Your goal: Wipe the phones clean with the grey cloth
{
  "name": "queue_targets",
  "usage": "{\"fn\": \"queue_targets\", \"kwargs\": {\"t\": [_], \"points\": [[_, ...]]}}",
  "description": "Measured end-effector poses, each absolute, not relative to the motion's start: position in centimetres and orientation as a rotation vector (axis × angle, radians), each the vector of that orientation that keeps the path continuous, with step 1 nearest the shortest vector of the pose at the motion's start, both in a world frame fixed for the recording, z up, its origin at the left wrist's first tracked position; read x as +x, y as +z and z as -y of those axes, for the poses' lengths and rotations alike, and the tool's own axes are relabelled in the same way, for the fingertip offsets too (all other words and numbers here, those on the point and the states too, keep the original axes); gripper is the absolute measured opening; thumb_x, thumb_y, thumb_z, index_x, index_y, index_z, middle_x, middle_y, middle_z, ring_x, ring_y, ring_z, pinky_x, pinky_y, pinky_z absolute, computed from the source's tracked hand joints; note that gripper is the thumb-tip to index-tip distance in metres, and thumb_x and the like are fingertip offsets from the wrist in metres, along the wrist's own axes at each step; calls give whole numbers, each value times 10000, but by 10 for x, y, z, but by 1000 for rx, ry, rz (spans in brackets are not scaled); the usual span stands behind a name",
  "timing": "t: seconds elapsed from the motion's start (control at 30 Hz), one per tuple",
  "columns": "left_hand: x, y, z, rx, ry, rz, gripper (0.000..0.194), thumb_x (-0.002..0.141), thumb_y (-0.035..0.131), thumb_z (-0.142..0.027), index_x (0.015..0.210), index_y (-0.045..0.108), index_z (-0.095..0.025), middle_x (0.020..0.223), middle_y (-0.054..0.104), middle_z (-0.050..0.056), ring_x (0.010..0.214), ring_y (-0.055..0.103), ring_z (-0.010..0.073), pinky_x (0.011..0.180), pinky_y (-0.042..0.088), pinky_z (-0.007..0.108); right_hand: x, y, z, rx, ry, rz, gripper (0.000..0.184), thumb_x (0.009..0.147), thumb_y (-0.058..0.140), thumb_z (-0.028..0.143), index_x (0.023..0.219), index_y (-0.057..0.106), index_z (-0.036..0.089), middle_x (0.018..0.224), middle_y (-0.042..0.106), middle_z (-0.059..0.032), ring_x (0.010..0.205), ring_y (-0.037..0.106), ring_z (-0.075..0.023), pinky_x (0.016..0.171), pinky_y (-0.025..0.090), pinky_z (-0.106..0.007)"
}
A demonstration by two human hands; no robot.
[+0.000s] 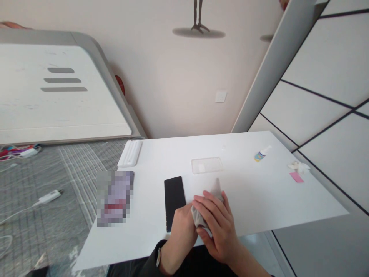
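Observation:
Both my hands meet near the front edge of the white table (259, 200), closed around a grey cloth (215, 189). My left hand (180, 225) grips the cloth from the left, right beside the lower end of a black phone (173, 198) lying face up. My right hand (219, 227) wraps its fingers over the cloth from the right. One corner of the cloth sticks up above my fingers.
A clear phone case (206, 164) lies beyond the cloth. A small spray bottle (261, 154), crumpled paper (299, 166) and a pink slip (296, 177) sit at the right. A white box (130, 152) and a blurred-out item (114, 198) lie at the left. Cables (43, 199) rest on the grey bed.

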State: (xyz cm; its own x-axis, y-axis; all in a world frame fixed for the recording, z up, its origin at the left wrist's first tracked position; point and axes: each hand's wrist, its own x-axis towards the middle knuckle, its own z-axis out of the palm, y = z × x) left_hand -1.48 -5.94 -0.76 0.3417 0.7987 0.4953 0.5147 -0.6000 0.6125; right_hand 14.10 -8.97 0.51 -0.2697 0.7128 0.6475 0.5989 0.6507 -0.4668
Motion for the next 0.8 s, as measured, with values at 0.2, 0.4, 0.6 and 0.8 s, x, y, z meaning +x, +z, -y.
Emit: {"fn": "queue_targets", "kwargs": {"t": [0.2, 0.4, 0.6, 0.8], "points": [[-19, -7, 55, 2270, 1098, -1174, 182, 859, 525, -117, 751, 628, -220, 635, 705, 5, 496, 671, 167, 495, 520, 224, 165, 6, 80, -1190, -102, 2159, 767, 1097, 296, 622, 1667, 287, 109, 1644, 467, -146, 1569, 369, -292, 1323, 119, -467], [-22, -9, 47, 2206, 1123, -1194, 235, 899, 492, -130, 824, 698, -214, 701, 759, 24, 570, 735, 187, 540, 558, 229, 168, -19, 90, -1075, -240, 2336, 850, 1061, 421, 663, 1680, 257, 104, 1572, 546, -173, 1515, 459, -314, 1306, 226, -489], [-22, -16, 47, 2131, 1139, -1167, 238, 843, 490, -96, 830, 701, -205, 696, 751, 22, 583, 733, 177, 584, 595, 233, 182, -16, 86, -1062, -168, 2292, 706, 1104, 373, 463, 1682, 225, 86, 1626, 481, -168, 1566, 375, -301, 1295, 256, -504], [-21, -35, 53, 2145, 1086, -1148, 183, 1019, 569, -274, 1016, 735, -198, 853, 784, 13, 697, 748, 164, 630, 610, 250, 163, 0, 72, -1046, -148, 2269, 708, 1091, 398, 521, 1672, 289, 130, 1563, 566, -157, 1502, 472, -326, 1260, 325, -524]]}}
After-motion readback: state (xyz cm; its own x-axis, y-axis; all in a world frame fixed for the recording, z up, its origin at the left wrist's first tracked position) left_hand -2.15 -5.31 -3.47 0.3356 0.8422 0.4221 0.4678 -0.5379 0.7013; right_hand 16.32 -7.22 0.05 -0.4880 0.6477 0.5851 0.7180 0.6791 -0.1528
